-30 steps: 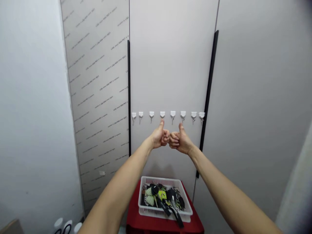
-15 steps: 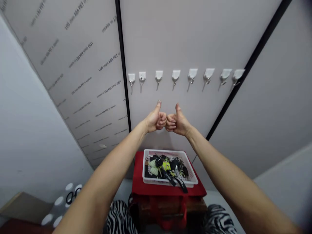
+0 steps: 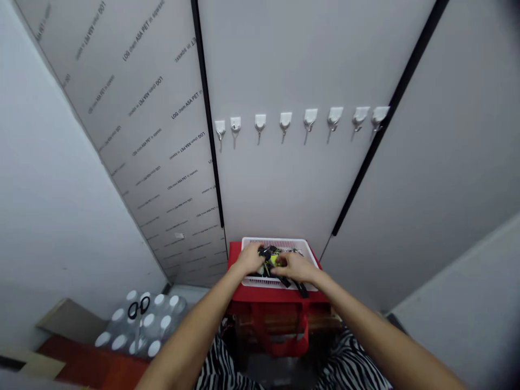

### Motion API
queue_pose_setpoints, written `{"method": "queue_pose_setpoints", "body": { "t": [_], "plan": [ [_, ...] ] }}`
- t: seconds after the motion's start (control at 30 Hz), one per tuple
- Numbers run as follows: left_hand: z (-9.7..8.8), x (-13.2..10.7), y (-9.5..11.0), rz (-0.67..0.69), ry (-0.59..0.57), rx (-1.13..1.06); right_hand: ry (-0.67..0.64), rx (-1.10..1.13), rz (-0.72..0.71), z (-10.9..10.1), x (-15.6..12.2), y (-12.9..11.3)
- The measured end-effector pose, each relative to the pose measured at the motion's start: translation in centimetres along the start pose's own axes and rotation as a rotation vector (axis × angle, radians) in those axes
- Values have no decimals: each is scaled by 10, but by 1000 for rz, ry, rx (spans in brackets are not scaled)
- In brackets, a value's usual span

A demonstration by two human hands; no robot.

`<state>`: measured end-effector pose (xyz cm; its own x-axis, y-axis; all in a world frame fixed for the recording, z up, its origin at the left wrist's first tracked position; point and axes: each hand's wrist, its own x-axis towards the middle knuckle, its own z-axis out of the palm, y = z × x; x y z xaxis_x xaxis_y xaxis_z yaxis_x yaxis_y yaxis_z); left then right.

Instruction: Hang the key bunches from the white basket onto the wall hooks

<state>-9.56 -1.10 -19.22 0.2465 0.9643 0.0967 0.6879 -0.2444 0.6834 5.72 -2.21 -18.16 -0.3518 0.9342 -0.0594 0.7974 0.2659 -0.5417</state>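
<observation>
A white plastic basket (image 3: 303,245) stands on a red-covered stand (image 3: 276,295) against the grey cabinet door. It holds a tangle of keys and key fobs (image 3: 271,254), black, green and yellow, with black straps hanging over its front rim. My left hand (image 3: 251,261) and my right hand (image 3: 296,266) are both down in the basket on the pile, fingers curled into it. What each hand grips is hidden among the items. A row of several white adhesive hooks (image 3: 285,121) runs across the door above; all hang bare.
A shrink-wrapped pack of white-capped bottles (image 3: 140,325) sits on the floor at lower left, beside flat cardboard (image 3: 65,319). Black vertical handles (image 3: 207,124) edge the cabinet doors. My zebra-patterned legs (image 3: 349,357) flank the stand.
Both hands were raised as thumbs-up fists near the hooks; they have dropped into the basket. The view has tilted further down.
</observation>
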Motion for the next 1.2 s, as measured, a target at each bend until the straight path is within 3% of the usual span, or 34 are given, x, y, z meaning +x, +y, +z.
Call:
{"method": "queue_pose_setpoints", "body": {
  "t": [0.07,0.17,0.27,0.4,0.57,0.8,0.93,1.07,1.2],
  "plan": [
    [10,-7,-1,2,-30,134,14,-68,-40,7,-9,7],
    [13,-9,3,-95,-17,109,31,-101,-55,4,-11,10],
    [7,-1,10,-162,-2,10,74,-70,-35,-8,-6,15],
    [-8,12,23,-170,34,-45,166,152,-33,-28,3,31],
    [-23,21,39,-169,108,-478,249,352,92,-30,10,49],
    [-20,24,52,-164,79,-819,170,463,-226,-7,5,22],
    [-24,22,57,-148,77,-919,122,412,-203,-9,4,18],
    [-30,17,57,-171,75,-1098,241,385,-208,-18,0,16],
    [-37,14,56,-194,100,-1255,114,505,-333,-24,-1,10]
  ]
}}
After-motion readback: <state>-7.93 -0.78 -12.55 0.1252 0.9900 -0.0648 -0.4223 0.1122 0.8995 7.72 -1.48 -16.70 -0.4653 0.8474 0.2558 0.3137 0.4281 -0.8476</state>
